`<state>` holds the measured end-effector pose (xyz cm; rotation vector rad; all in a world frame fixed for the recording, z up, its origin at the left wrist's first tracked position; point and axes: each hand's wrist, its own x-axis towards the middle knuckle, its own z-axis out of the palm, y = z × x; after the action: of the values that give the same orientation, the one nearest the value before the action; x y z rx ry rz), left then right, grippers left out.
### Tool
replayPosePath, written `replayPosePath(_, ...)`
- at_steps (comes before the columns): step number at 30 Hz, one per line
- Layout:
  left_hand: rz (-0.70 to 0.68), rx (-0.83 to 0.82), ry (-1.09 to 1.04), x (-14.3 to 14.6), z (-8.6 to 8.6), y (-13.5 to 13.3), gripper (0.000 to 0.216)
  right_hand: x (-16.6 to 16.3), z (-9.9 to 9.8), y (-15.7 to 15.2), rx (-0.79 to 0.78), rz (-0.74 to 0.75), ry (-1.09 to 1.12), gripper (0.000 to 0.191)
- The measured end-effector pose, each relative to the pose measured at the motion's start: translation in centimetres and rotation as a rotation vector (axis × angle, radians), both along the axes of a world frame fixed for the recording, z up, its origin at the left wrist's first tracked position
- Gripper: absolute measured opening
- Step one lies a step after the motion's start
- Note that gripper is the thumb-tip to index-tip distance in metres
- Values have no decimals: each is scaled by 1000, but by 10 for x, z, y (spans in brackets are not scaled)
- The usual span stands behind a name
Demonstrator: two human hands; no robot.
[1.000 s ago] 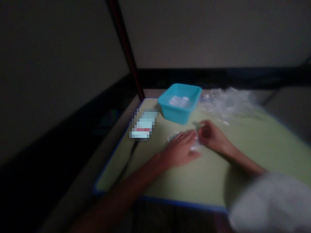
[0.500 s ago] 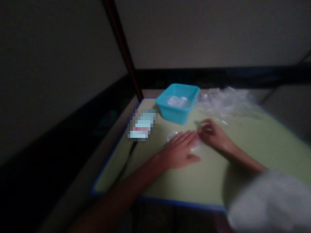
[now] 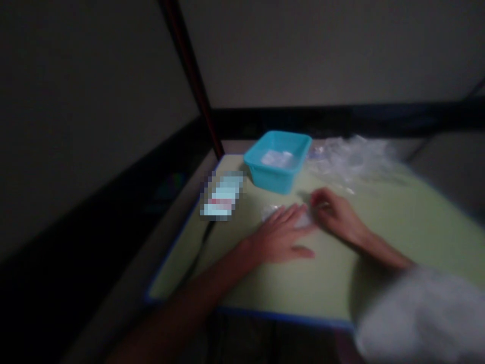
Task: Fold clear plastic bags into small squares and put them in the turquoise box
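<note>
My left hand (image 3: 282, 237) lies flat with fingers spread over a small clear plastic bag (image 3: 270, 212) on the pale green tabletop. Most of the bag is hidden under the fingers; a crinkled end pokes out on the left and part of it shows by the fingertips. At the bag's right end is my right hand (image 3: 329, 212), its fingers curled in a pinch. What sits between those fingertips is too blurred and dark to make out.
A turquoise plastic basin (image 3: 271, 176) with some clear or whitish packets (image 3: 277, 158) inside stands behind my hands. To its right spreads a heap of clear plastic bags (image 3: 354, 159). A lit, pixelated phone-like device (image 3: 223, 194) with a cable (image 3: 206, 233) is at left. The table (image 3: 288, 298) has a blue edge.
My left fingers have spread a little wider on the bag. My right hand has shifted slightly, its fingers curled in more. Basin, device and bag heap look the same.
</note>
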<state>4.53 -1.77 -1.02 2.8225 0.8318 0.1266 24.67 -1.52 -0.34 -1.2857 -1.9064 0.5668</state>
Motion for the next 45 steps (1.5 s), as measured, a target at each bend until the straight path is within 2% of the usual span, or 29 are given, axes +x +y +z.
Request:
replayPosePath(3,3,24,9,-3,11,-4,73,-2,0,-2,74,-11,-84,30)
replayPosePath(7,100,110,-26,-9,19,-14,74,-11,-6,-10,197,112,-318,48)
replayPosePath(12,197,131,20,-9,3,-19,75,-19,-23,-18,205,192,-653,57)
replayPosePath(16,218,159,17,-8,-9,-18,78,-16,-32,-19,228,201,-730,57)
replayPosePath(23,321,157,42,-18,-10,-18,73,-13,-32,-16,214,198,-742,57)
replayPosePath(33,388,122,57,-45,-8,-14,68,-13,-33,-17,210,193,-729,56)
replayPosePath(39,471,83,-14,-62,-10,-26,77,-7,-24,-8,122,206,-496,52)
replayPosePath(42,469,42,-7,-68,-9,-34,85,-1,-14,0,92,216,-347,43)
replayPosePath(45,464,63,-23,-69,-7,-31,80,5,1,0,35,219,-295,34)
